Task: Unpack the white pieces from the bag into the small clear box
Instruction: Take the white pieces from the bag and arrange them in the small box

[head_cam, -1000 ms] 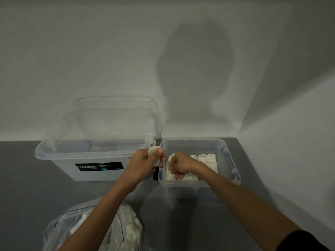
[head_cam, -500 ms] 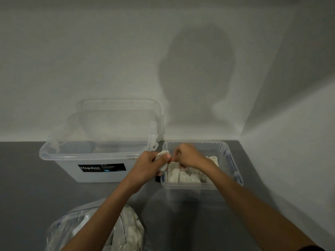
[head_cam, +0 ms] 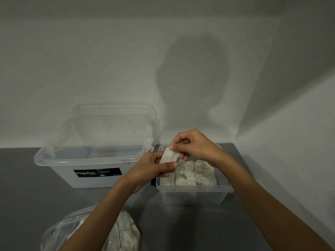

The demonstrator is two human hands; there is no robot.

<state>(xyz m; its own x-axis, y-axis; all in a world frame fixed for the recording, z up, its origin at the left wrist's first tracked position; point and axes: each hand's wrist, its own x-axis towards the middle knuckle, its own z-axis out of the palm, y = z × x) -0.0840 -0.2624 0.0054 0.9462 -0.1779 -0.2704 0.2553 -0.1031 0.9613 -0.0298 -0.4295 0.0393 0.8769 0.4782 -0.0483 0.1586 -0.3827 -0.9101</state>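
Pale walls (head_cam: 90, 60) meet at right corner; rounded shadow (head_cam: 194, 78) on them; dark grey surface (head_cam: 27, 196) below.

One wide-angle camera, worn on the person's head, looked forward and down into a corner of two pale walls (head_cam: 90, 60). The dark table (head_cam: 27, 205) filled the lower frame. The left hand (head_cam: 150, 171) and right hand (head_cam: 195, 147) held a white piece (head_cam: 168, 156) close ahead, near centre. The bag (head_cam: 76, 230) lay nearest, cut by the bottom edge; the small clear box (head_cam: 194, 196) and a larger box (head_cam: 87, 160) stood farther back.
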